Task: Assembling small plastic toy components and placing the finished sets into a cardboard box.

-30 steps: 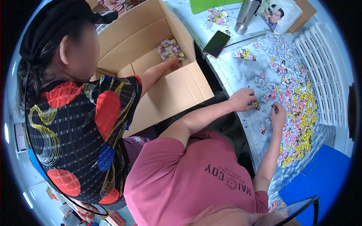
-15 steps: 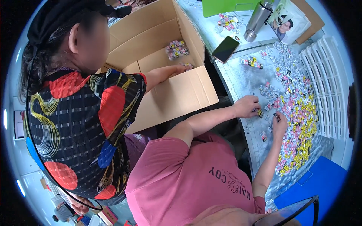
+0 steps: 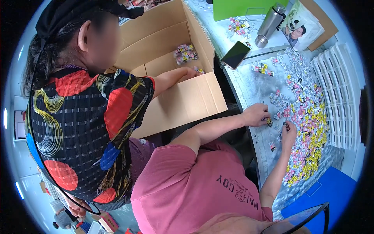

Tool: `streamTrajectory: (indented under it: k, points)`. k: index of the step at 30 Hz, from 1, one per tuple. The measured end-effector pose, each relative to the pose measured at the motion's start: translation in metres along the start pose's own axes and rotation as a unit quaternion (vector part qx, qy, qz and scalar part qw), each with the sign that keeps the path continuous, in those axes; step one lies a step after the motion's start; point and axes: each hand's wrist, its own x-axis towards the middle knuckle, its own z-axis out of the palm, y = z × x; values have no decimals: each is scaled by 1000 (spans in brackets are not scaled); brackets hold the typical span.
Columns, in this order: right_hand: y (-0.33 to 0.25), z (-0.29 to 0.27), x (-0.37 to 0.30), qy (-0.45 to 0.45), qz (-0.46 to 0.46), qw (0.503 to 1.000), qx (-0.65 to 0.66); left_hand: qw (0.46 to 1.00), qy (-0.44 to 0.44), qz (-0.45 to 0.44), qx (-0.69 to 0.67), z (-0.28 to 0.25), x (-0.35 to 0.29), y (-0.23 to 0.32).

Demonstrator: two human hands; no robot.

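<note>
My left hand [image 3: 256, 115] is over the near part of the table, fingers closed around a small yellow-and-black block [image 3: 269, 122]. Just to its right, my right hand [image 3: 288, 133] pinches a small dark piece [image 3: 285, 124] between thumb and fingertips. Beyond both hands spreads a large heap of small pink, white and yellow pieces [image 3: 311, 136], too small to tell their kind. A loose pink-and-black piece [image 3: 272, 146] lies below my left hand. A short row of joined blocks [image 3: 262, 70] lies farther up the table.
At left, another person [image 3: 89, 117] reaches a hand into a cardboard box [image 3: 171, 105] containing several stacked blocks [image 3: 186, 54]. A phone [image 3: 236, 55], steel flask [image 3: 270, 25] and green panel [image 3: 241, 7] are at the back. A white slatted crate [image 3: 337, 93] borders the heap; a blue panel [image 3: 323, 195] is lower right.
The co-worker's hand has shifted slightly inside the box. My hands stay nearly in place, with the right hand slightly lower. The whole view has shifted a little.
</note>
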Motion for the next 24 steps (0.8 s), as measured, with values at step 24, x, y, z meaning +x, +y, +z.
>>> streamTrajectory:
  k: [24]
  points:
    - [23,17,6,33,2,999,-4,1000,1,-3,2,19,-2,-19]
